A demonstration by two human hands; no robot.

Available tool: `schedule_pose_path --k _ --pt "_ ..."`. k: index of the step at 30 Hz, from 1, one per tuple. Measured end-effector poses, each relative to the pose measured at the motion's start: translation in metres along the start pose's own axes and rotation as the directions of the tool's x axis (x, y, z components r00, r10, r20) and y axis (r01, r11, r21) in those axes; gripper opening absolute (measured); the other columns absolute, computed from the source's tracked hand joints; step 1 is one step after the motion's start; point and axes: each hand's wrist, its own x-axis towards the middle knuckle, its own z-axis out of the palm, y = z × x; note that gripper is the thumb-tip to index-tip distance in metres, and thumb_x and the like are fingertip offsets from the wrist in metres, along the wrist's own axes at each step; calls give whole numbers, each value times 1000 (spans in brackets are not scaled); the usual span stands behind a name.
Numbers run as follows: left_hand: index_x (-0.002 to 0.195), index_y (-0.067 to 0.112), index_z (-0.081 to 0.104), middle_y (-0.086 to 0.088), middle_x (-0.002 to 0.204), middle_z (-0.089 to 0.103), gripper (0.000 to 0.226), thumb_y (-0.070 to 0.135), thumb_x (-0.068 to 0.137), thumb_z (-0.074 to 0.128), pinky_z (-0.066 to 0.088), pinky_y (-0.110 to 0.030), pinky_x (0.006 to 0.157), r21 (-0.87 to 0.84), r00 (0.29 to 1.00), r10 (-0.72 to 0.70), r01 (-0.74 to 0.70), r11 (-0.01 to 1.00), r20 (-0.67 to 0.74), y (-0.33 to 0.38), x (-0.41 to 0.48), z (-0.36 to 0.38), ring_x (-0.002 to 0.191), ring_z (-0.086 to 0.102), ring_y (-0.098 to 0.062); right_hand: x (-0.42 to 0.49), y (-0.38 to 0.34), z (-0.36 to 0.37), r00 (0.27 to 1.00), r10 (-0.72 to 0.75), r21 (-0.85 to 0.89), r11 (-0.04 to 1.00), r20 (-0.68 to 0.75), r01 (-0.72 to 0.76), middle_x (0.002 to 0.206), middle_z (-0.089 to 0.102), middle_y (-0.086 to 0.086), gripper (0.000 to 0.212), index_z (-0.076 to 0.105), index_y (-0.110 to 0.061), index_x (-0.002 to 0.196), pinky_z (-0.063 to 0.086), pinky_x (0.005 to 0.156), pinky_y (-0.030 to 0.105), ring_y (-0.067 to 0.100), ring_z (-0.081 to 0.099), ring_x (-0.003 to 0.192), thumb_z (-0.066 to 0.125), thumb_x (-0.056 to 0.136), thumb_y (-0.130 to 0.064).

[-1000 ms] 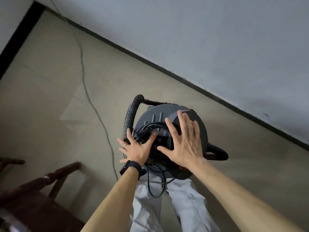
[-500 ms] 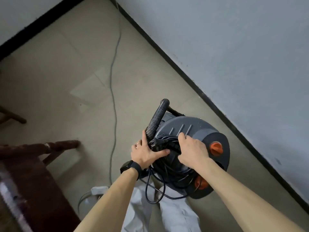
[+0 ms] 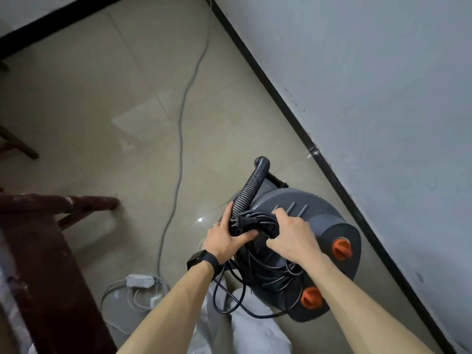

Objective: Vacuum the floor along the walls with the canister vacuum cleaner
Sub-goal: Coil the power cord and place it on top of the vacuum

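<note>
A dark grey canister vacuum cleaner (image 3: 306, 213) with two orange knobs stands on the tiled floor close to the wall, right in front of my legs. Its ribbed black hose (image 3: 249, 189) rises from the top at the left. A bundle of black power cord (image 3: 255, 221) is coiled on the lid, and loops of it hang down the front. My left hand (image 3: 226, 241) grips the cord bundle from the left, thumb across it, by the plug. My right hand (image 3: 291, 236) curls around the same bundle from the right.
A grey wall with a black baseboard (image 3: 301, 134) runs diagonally on the right. A thin grey cable (image 3: 180, 139) trails across the floor to a white power strip (image 3: 139, 280) at lower left. Dark wooden furniture (image 3: 51, 241) stands on the left.
My hands went from lying flat on the vacuum's lid to gripping the cord bundle. The view swung, so the wall now runs steeper and the orange knobs and power strip show.
</note>
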Motion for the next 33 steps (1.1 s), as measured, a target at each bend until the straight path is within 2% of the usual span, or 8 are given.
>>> schedule_pose_path --k 3,6,10,12,15,21,27,33 --pt "143 67 -4 -3 139 52 121 88 48 69 44 -39 107 -12 997 12 -11 1000 79 2 1 -2 127 52 -25 -10 6 1 995 97 169 981 15 -98 111 63 -2 52 40 -26 123 43 77 36 28 62 100 72 82 -27" --pt "143 66 -11 -10 143 46 126 72 52 77 41 -40 109 33 990 -4 -1 999 139 0 -1 -4 129 48 -30 -30 13 16 998 54 41 998 -27 -53 130 53 4 56 33 -25 130 46 76 36 34 63 105 66 85 -17" --pt "142 65 -18 -18 137 48 125 74 53 69 42 -46 107 101 991 -15 1 995 137 5 -6 7 124 51 -36 -34 23 22 996 54 -20 998 -76 -55 105 70 7 33 40 -21 113 40 67 37 36 67 98 63 94 -34" --pt "142 64 -19 -17 135 50 123 75 54 66 43 -46 106 103 993 -10 -2 995 115 6 -6 11 123 51 -35 -28 23 16 997 68 23 997 -41 -67 96 71 6 33 38 -23 102 41 66 38 36 67 94 64 94 -43" --pt "142 64 -19 -13 136 52 122 77 55 66 43 -47 106 119 994 0 -13 993 107 4 -4 13 124 50 -34 -26 20 10 998 64 35 997 -29 -63 96 72 5 35 41 -23 103 44 66 37 35 68 94 63 95 -49" --pt "141 65 -18 -15 132 53 120 77 56 66 43 -49 106 157 996 13 -27 987 92 4 -1 11 124 51 -35 -21 16 12 996 85 27 996 -6 -85 85 63 2 30 35 -24 102 48 65 36 26 58 76 61 94 -37" --pt "150 54 -11 -15 135 48 119 58 71 78 42 -36 106 159 995 18 -34 987 99 12 -3 0 123 53 -34 -14 4 2 988 145 -2 989 54 -145 83 59 2 23 41 -23 100 46 65 36 28 59 78 61 92 -31" --pt "144 63 -14 -14 134 46 126 55 62 81 39 -31 103 94 992 53 -64 994 119 12 -2 -48 123 49 -34 2 -45 -25 979 174 -63 984 103 -168 80 52 0 21 39 -22 100 40 62 36 28 54 77 58 92 -26"
